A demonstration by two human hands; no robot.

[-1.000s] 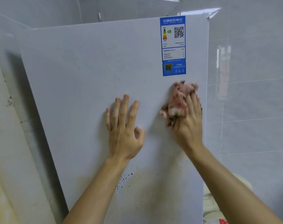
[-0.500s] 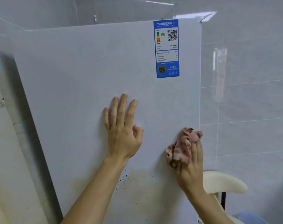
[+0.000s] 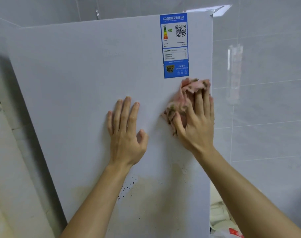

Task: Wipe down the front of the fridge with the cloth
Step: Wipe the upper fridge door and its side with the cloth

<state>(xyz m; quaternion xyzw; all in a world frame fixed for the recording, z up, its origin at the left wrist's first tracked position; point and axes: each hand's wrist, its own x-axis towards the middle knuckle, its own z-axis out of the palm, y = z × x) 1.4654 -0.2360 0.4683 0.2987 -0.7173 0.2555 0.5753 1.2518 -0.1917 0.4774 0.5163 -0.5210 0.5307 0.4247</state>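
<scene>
My right hand point(image 3: 196, 127) gripped the cloth point(image 3: 189, 91) on the fridge point(image 3: 77, 83), thumb hooked in, I think. My left hand point(image 3: 125, 136) lay flat beside it.

Pink cloth point(image 3: 189, 92) blurred, partly hidden under right hand point(image 3: 197, 125). Small print on label point(image 3: 174, 45) unreadable. Bottom of fridge front point(image 3: 86, 83) cut off by frame edge, forearms point(image 3: 94, 203) too. Lower-right clutter point(image 3: 221, 220) cropped, unidentifiable.

home kitchen, white fridge point(image 3: 94, 83), tiled walls point(image 3: 266, 100)
</scene>
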